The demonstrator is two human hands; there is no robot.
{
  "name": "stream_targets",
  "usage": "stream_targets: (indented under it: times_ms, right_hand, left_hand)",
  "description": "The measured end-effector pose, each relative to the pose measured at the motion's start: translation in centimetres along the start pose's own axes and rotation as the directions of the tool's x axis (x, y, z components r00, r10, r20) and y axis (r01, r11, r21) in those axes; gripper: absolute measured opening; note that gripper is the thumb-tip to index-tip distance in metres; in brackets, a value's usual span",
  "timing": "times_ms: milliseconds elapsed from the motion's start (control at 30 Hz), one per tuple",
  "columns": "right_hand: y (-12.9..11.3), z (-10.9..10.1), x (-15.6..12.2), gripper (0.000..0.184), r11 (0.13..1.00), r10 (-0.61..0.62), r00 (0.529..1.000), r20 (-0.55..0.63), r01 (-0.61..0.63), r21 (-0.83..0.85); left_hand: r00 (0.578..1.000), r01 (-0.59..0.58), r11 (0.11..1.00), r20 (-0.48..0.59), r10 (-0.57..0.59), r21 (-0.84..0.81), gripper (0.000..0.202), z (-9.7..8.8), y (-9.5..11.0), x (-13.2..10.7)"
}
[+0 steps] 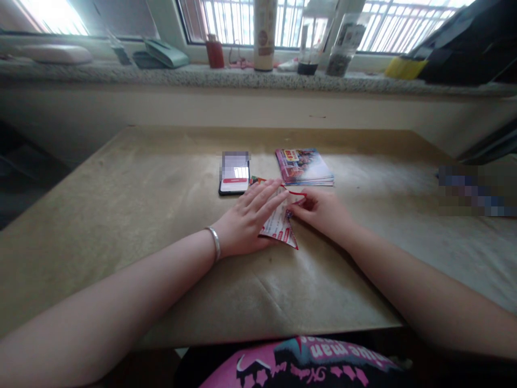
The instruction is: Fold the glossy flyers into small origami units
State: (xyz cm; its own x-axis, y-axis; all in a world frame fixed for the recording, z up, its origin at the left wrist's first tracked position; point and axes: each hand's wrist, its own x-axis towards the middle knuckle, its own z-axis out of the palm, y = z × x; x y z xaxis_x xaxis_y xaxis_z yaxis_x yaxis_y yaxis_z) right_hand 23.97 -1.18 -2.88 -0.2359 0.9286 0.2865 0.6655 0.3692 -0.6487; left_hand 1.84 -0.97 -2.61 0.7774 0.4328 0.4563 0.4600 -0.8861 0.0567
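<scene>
A printed paper sheet (278, 223), white with red lettering and red edges, lies folded into pointed shapes on the table. My left hand (250, 218) rests flat across its left part, fingers stretched out and pointing up to the right, so much of the paper is hidden. At the paper's right side my right hand (313, 209) pinches a raised corner between thumb and fingers. Just beyond my left hand lies a phone (234, 186) with its screen lit. Behind my right hand is a stack of colourful printed leaflets (307, 167).
The table (161, 178) has a tan cover. Along the wall behind it, a stone windowsill (234, 78) carries a red bottle (214, 52), a tall cream-coloured canister (265, 37), clear containers and a yellow object (405, 67). A blurred item (476, 191) is at the right edge.
</scene>
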Motion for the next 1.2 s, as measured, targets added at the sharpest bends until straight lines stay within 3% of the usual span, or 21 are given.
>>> stream_targets:
  times_ms: [133,267,467,733,900,1033,1200]
  right_hand:
    - [-0.4,0.0,-0.1,0.013,1.000,0.002,1.000,0.023,-0.001,-0.022]
    - [-0.6,0.0,-0.1,0.012,0.999,-0.022,0.999,0.032,0.023,-0.031]
    - [-0.8,-0.3,-0.3,0.016,0.998,-0.052,0.998,0.023,0.053,-0.034]
    - [-0.6,-0.4,-0.1,0.014,0.972,-0.231,0.973,-0.025,0.231,0.035]
    - [-1.1,0.2,-0.3,0.013,0.964,-0.151,0.984,-0.093,0.167,0.206]
    - [-2.0,0.3,-0.7,0.015,0.982,-0.059,0.993,-0.106,0.077,0.172]
    - [-2.3,0.1,-0.8,0.019,0.987,-0.054,0.997,-0.054,0.061,0.145]
  left_hand:
    - [0.999,0.042,0.997,-0.018,-0.041,0.063,0.100,0.3,-0.3,-0.2]
    - [0.998,0.050,0.996,-0.049,-0.047,0.076,0.107,0.5,-0.5,-0.3]
    - [0.991,0.044,0.998,-0.130,-0.039,0.035,0.098,0.2,-0.4,-0.1]
    - [0.990,0.089,0.996,-0.113,-0.085,0.032,0.084,-0.2,-0.4,-0.1]
    - [0.990,0.109,0.994,-0.090,-0.106,0.030,0.073,-0.5,-0.1,0.0]
    - [0.990,0.133,0.990,-0.063,-0.129,0.054,0.079,-0.5,0.0,0.0]
    - [0.987,0.152,0.985,-0.066,-0.147,0.075,0.086,-0.3,-0.1,0.1]
